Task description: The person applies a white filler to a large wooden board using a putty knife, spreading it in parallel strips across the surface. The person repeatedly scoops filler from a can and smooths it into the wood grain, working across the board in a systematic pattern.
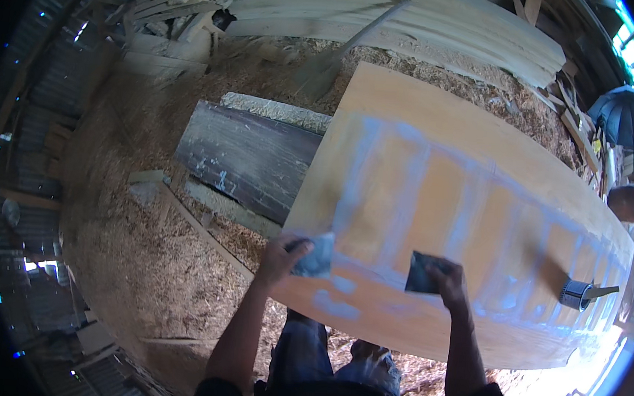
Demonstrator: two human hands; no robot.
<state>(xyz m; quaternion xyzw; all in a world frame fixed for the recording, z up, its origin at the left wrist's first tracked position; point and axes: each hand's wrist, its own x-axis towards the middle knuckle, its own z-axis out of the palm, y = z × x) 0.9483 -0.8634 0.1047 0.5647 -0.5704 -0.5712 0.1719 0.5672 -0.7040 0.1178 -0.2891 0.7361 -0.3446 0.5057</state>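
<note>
A wide orange-brown wooden panel lies in front of me, marked with a grid of pale bluish streaks that look like filler. My left hand is at the panel's near left edge, closed on a flat square grey sheet with the thumb across its face. Over the near middle part of the panel, my right hand grips a darker square sheet by its right side. Whether these are scrapers or sanding sheets I cannot tell. Smeared pale patches lie between the hands.
An open can with a flat tool sticking out stands on the panel's right end. Left of the panel is a dark weathered board. A shovel, stacked planks and wood shavings lie around; a dark umbrella is far right.
</note>
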